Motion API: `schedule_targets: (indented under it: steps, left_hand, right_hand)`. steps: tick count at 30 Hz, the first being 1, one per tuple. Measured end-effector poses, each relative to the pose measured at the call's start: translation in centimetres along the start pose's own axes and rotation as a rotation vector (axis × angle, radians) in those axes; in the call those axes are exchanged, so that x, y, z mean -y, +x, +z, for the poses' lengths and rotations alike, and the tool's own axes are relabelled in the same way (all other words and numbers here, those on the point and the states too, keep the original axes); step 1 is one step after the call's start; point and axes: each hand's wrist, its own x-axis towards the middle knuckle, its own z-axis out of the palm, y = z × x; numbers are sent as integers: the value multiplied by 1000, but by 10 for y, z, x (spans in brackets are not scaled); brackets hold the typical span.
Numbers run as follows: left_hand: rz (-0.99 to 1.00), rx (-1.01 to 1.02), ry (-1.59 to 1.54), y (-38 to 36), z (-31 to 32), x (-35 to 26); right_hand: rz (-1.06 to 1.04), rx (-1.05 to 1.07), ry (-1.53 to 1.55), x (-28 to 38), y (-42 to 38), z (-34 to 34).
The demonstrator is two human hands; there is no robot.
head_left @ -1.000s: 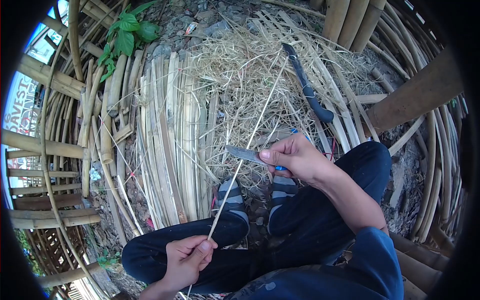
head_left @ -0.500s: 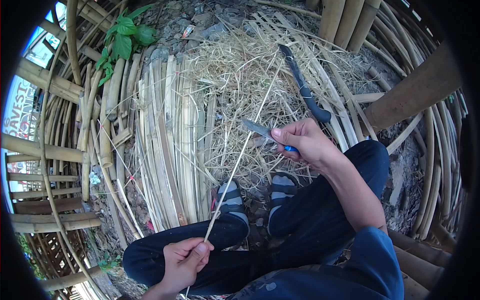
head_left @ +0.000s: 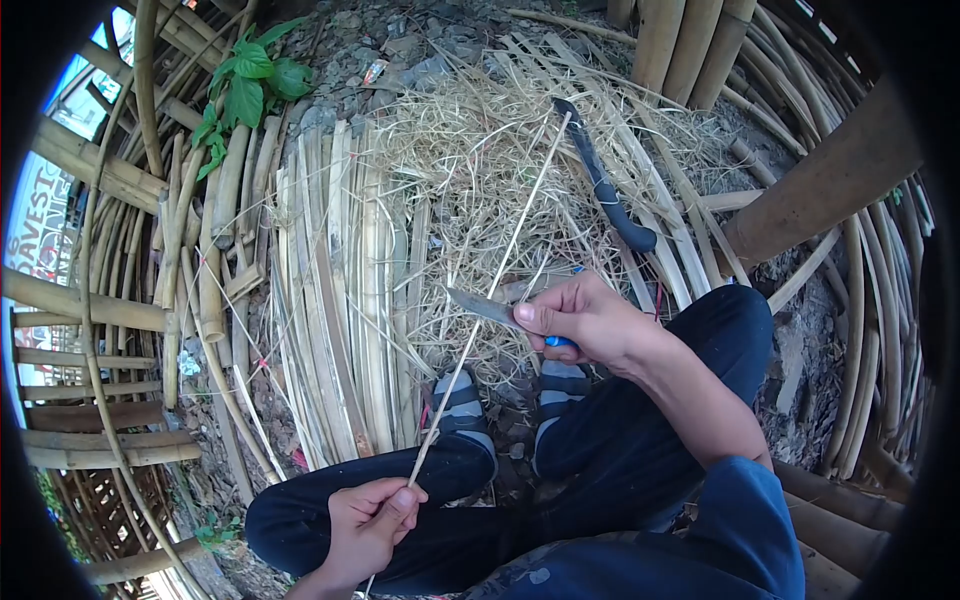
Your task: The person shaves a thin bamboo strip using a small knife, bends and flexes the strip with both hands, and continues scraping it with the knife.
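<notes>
My left hand (head_left: 372,522) pinches a thin bamboo strip (head_left: 452,385) near its lower end, above my left knee. The strip slants up and away over the shavings. My right hand (head_left: 588,320) is closed around the blue handle of a small knife (head_left: 482,306), thumb against the base of the blade. The blade lies across the strip, pointing left, and seems to touch it. Pale bamboo shavings (head_left: 470,150) are heaped on the ground beyond my feet. A long dark tool with a curved black handle (head_left: 630,232) rests on them.
Split bamboo slats (head_left: 345,290) lie side by side left of the shavings. Bamboo poles (head_left: 830,180) stand and lean at the right, and a bamboo rail frame (head_left: 100,300) rises at the left. A green leafy plant (head_left: 245,90) grows at the back left.
My right hand and the knife have moved toward me and slightly left, down along the bamboo strip. My left hand has stayed almost in place, still pinching the strip.
</notes>
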Motion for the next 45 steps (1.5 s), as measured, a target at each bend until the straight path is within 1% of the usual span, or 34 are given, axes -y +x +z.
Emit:
schedule_targets:
  steps: [2,4,6,8,12,14,15,17,18,20,22,24,25,27,28,30,34,36,37,42,45]
  left_hand:
    - [35,22,9,-1,-1,1]
    - [43,30,35,-5,-1,-2]
    - [55,39,56,-6,2,-3]
    - [86,-7,26,-8,5,-3]
    - [109,-44,41,-10,3,-1]
    - [141,-121,22,-13,3,2]
    - [140,-122,24,-17,1,4]
    - [157,-126,97,-24,-4,10]
    - [161,-125,93,-25,-5,10]
    - [77,-140,35,-30,-7,11]
    - [76,-151,33,-32,-6,12]
    - [74,-152,32,-32,-3,11]
    - [87,-140,44,-32,-2,10]
    - [102,-122,63,-34,-1,10]
    - [118,-117,65,-35,-1,10]
    - [139,-109,65,-37,0,11]
    - [130,-108,56,-42,1,11]
    - [121,-123,78,-46,1,10]
    - [115,-127,72,-48,2,9]
    - [134,-150,119,-57,1,9]
    - [103,-179,108,-62,-1,9]
  right_hand:
    - [-2,28,53,-2,1,-6]
    - [42,26,-1,7,-1,-17]
    - [36,6,4,14,-6,-16]
    - [21,-67,-17,14,-4,-19]
    - [27,-137,-82,19,-6,-23]
    - [-46,-154,-10,10,0,-26]
    - [-46,-153,-8,7,3,-31]
    - [-131,-318,-39,7,8,-46]
    - [-133,-320,-44,8,7,-44]
    - [-58,-263,-7,7,6,-33]
    - [-19,-104,-38,1,2,-17]
    - [-7,48,-21,1,-6,12]
    - [-12,48,-23,-1,-8,20]
    - [-71,117,17,-4,-11,28]
    - [-77,112,19,-4,-12,27]
    - [-65,32,-12,-2,-11,22]
    - [-58,33,-40,3,-12,6]
    - [-9,-34,-47,1,-11,3]
    - [-53,-8,-66,-3,-7,-1]
    - [-48,-36,-81,7,-15,4]
    - [-40,-47,-88,10,-16,2]
